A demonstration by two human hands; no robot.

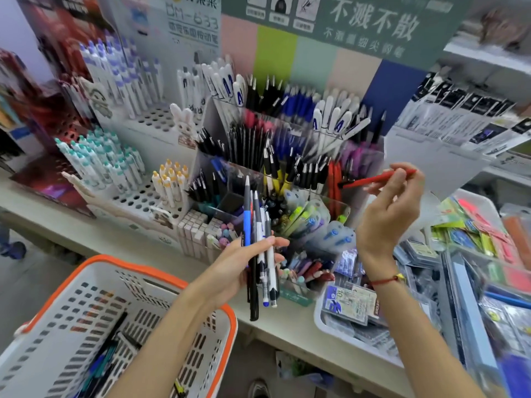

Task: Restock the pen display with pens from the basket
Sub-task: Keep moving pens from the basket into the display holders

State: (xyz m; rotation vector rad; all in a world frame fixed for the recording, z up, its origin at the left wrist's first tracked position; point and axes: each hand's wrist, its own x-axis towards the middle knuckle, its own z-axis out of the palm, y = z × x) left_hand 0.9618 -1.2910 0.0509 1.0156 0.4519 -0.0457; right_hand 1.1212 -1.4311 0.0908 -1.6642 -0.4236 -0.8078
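My right hand (pixel 392 196) pinches 1 light, stiff red pen (pixel 373 179) near its end; my left hand (pixel 247 262) grips a slippery bundle of pens (pixel 260 254) mid-barrel.

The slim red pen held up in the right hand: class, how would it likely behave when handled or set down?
The slim red pen looks straight and rigid, so probably stiff. The right hand lifts it by fingertips alone, suggesting it is light. Its narrow round barrel would likely roll on the pale shelf.
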